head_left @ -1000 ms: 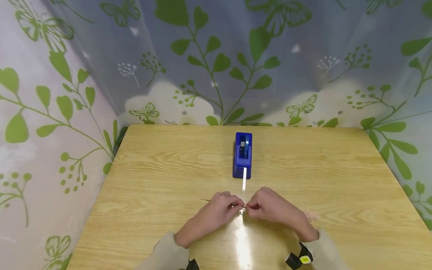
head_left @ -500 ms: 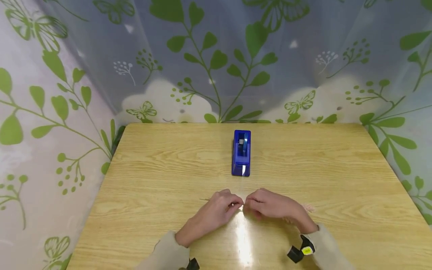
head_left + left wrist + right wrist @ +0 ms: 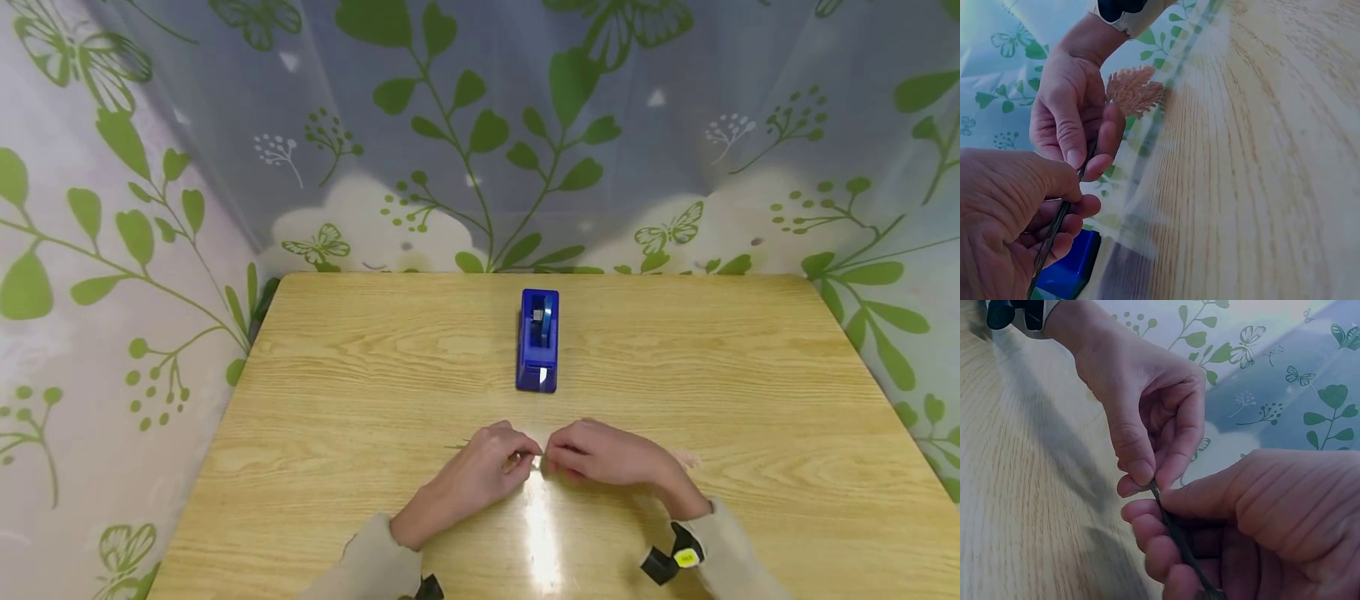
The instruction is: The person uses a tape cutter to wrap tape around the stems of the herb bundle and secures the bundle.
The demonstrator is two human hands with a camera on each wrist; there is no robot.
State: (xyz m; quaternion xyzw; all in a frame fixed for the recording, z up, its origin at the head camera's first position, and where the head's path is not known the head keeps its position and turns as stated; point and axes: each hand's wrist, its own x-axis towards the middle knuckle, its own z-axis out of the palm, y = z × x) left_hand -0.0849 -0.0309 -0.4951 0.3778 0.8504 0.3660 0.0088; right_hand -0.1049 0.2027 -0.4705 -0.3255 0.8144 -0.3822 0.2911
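Tape strip that hung from the blue dispenser a second ago is gone, so it's torn off. Left hand and right hand fingers both pinch a thin dark stem just above the desk, near the dispenser. Tape piece itself: can't tell.

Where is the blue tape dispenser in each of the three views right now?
Head: blue tape dispenser stands mid-table, just beyond both hands.
Left wrist: only a blue corner shows at the bottom edge, under the left hand.
Right wrist: not in view.
Shared landmark: the thin dark stem pinched between both hands.
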